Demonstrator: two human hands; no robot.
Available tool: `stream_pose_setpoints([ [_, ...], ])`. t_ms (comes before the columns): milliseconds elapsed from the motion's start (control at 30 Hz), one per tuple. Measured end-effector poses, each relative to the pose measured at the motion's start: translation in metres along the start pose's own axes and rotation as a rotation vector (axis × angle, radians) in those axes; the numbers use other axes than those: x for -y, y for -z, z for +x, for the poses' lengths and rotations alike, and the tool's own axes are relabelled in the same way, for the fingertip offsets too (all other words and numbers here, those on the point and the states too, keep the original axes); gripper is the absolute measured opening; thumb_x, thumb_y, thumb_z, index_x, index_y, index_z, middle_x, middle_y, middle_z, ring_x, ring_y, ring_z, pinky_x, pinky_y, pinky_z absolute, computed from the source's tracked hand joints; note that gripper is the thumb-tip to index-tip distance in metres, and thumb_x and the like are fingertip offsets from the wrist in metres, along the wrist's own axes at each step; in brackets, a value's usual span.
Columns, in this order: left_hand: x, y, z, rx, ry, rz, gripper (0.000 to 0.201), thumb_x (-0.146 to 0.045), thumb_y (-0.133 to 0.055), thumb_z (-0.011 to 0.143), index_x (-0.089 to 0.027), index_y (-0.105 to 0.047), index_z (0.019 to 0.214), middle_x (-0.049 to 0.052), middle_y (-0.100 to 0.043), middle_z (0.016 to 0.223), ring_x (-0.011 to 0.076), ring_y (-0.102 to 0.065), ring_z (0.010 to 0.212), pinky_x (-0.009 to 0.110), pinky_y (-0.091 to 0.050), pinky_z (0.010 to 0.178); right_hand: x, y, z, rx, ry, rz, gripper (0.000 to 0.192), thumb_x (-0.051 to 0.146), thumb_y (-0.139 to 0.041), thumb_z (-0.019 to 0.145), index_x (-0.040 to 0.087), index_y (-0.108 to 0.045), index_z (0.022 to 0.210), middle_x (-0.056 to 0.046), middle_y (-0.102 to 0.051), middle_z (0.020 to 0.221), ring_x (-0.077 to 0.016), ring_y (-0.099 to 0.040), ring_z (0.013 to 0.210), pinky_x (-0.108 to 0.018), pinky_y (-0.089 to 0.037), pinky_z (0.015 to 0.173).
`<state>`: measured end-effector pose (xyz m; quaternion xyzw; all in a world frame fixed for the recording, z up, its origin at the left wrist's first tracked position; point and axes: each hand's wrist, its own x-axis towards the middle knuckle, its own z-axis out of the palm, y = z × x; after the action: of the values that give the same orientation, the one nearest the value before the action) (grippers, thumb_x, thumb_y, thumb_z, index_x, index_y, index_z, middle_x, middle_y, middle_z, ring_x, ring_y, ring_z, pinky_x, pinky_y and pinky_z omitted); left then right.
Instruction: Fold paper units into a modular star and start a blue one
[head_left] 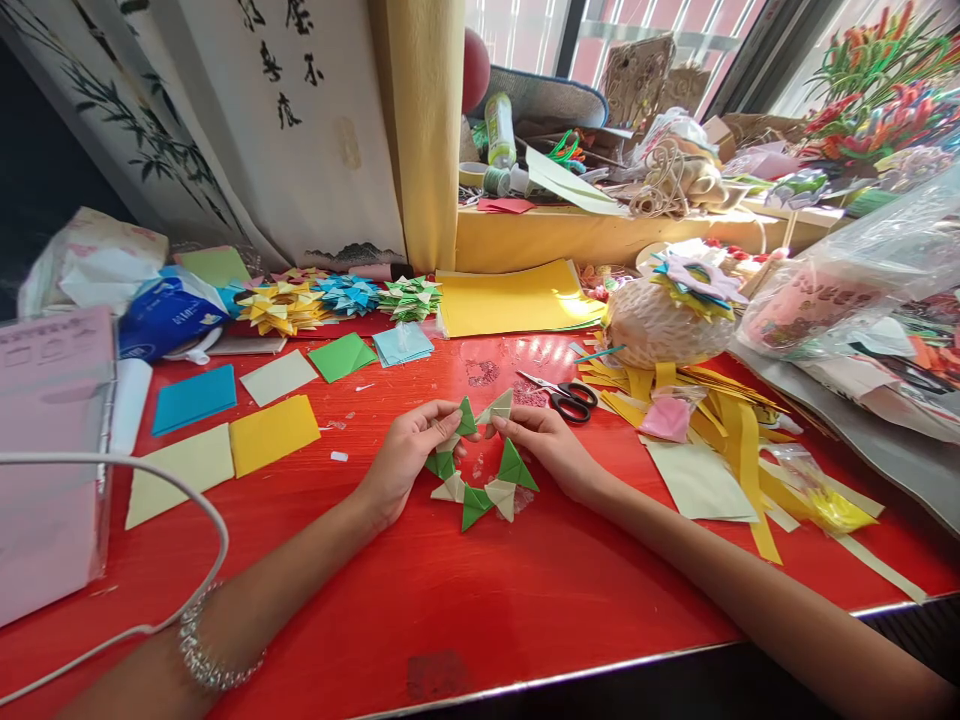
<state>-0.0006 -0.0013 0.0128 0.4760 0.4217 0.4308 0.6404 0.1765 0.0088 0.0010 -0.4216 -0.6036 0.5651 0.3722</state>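
Note:
A ring of folded paper points (pixel 477 506), green alternating with cream, is held just above the red table in front of me. My left hand (pixel 411 452) pinches its upper left part, near a green point. On the upper right, my right hand (pixel 546 445) grips it by a cream piece between thumb and fingers. The two hands are close together, with the top of the ring between them. Whether the pieces there are joined is too small to tell. Black-handled scissors (pixel 571 400) lie just beyond my right hand.
Stacks of coloured paper, including a blue one (pixel 195 399) and a yellow one (pixel 274 435), lie to the left. Finished paper stars (pixel 349 295) line the back. Yellow strips (pixel 739 440) and a wrapped ball (pixel 670 320) are at right. A white cable (pixel 214 520) loops at left.

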Motion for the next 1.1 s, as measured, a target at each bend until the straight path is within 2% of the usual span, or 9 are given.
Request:
stream_pose_setpoints([
  [167, 0.000, 0.000, 0.000, -0.006, 0.007, -0.012, 0.021, -0.037, -0.059, 0.074, -0.017, -0.060, 0.082, 0.002, -0.062, 0.075, 0.0086, -0.052, 0.057, 0.018, -0.041, 0.053, 0.003, 0.004, 0.001, 0.009, 0.191, -0.220, 0.028, 0.042, -0.046, 0.081, 0.018, -0.062, 0.080, -0.002, -0.054, 0.074, -0.0150, -0.045, 0.070, -0.025, -0.034, 0.063],
  [300, 0.001, 0.000, -0.001, -0.011, -0.008, 0.002, 0.022, -0.037, -0.058, 0.075, -0.017, -0.061, 0.083, 0.001, -0.062, 0.073, 0.0082, -0.051, 0.056, 0.019, -0.040, 0.052, 0.007, 0.006, 0.002, 0.014, 0.249, -0.295, 0.028, 0.038, -0.044, 0.084, 0.018, -0.063, 0.082, -0.003, -0.057, 0.078, -0.0174, -0.049, 0.076, -0.026, -0.035, 0.067],
  [433, 0.002, -0.001, 0.000, -0.055, -0.038, 0.039, 0.020, -0.035, -0.059, 0.074, -0.018, -0.062, 0.083, -0.001, -0.060, 0.071, 0.0079, -0.050, 0.057, 0.018, -0.039, 0.054, 0.007, 0.007, 0.002, 0.024, 0.215, -0.294, 0.029, 0.039, -0.045, 0.083, 0.018, -0.064, 0.079, -0.003, -0.057, 0.076, -0.0175, -0.049, 0.075, -0.027, -0.035, 0.068],
  [533, 0.003, -0.002, 0.001, -0.095, -0.074, 0.080, 0.019, -0.035, -0.061, 0.073, -0.018, -0.063, 0.081, -0.001, -0.059, 0.070, 0.0082, -0.049, 0.058, 0.018, -0.038, 0.054, 0.007, 0.007, 0.001, 0.023, 0.133, -0.246, 0.031, 0.042, -0.047, 0.081, 0.017, -0.065, 0.075, -0.002, -0.055, 0.071, -0.0152, -0.047, 0.068, -0.025, -0.033, 0.063],
  [667, 0.004, -0.001, 0.001, -0.090, -0.084, 0.139, 0.022, -0.038, -0.060, 0.073, -0.018, -0.062, 0.082, -0.001, -0.057, 0.066, 0.0091, -0.047, 0.058, 0.020, -0.036, 0.053, 0.009, 0.006, -0.001, 0.014, 0.023, -0.189, 0.035, 0.047, -0.050, 0.077, 0.015, -0.065, 0.072, 0.001, -0.044, 0.059, -0.0092, -0.034, 0.053, -0.023, -0.024, 0.049],
  [833, 0.005, 0.000, 0.000, -0.067, -0.087, 0.199, 0.023, -0.038, -0.058, 0.075, -0.018, -0.061, 0.085, -0.002, -0.055, 0.065, 0.0086, -0.046, 0.058, 0.020, -0.034, 0.053, 0.009, 0.003, -0.001, 0.048, -0.079, -0.074, 0.036, 0.049, -0.053, 0.075, 0.014, -0.063, 0.071, 0.005, -0.031, 0.048, -0.0064, -0.021, 0.044, -0.023, -0.015, 0.043],
  [933, 0.004, 0.000, 0.000, -0.066, -0.070, 0.197, 0.024, -0.039, -0.058, 0.075, -0.017, -0.061, 0.086, -0.002, -0.054, 0.063, 0.0085, -0.046, 0.058, 0.019, -0.034, 0.053, 0.010, 0.002, -0.002, 0.138, -0.106, -0.031, 0.037, 0.050, -0.052, 0.076, 0.013, -0.058, 0.068, 0.003, -0.040, 0.052, -0.0070, -0.031, 0.046, -0.021, -0.023, 0.044],
  [1033, 0.002, -0.001, -0.001, -0.067, -0.055, 0.179, 0.026, -0.039, -0.058, 0.075, -0.016, -0.061, 0.086, -0.002, -0.053, 0.062, 0.0084, -0.045, 0.058, 0.019, -0.034, 0.053, 0.015, 0.004, -0.002, 0.287, -0.090, -0.122, 0.040, 0.051, -0.049, 0.077, 0.013, -0.054, 0.065, -0.001, -0.049, 0.062, -0.0097, -0.041, 0.055, -0.022, -0.031, 0.050],
  [1100, 0.002, -0.001, -0.001, -0.060, -0.052, 0.177, 0.026, -0.039, -0.057, 0.075, -0.016, -0.061, 0.085, -0.002, -0.053, 0.062, 0.0083, -0.045, 0.058, 0.019, -0.034, 0.053, 0.016, 0.006, -0.002, 0.266, -0.067, -0.212, 0.040, 0.052, -0.047, 0.079, 0.014, -0.054, 0.068, 0.000, -0.047, 0.063, -0.0099, -0.041, 0.057, -0.021, -0.031, 0.050],
])
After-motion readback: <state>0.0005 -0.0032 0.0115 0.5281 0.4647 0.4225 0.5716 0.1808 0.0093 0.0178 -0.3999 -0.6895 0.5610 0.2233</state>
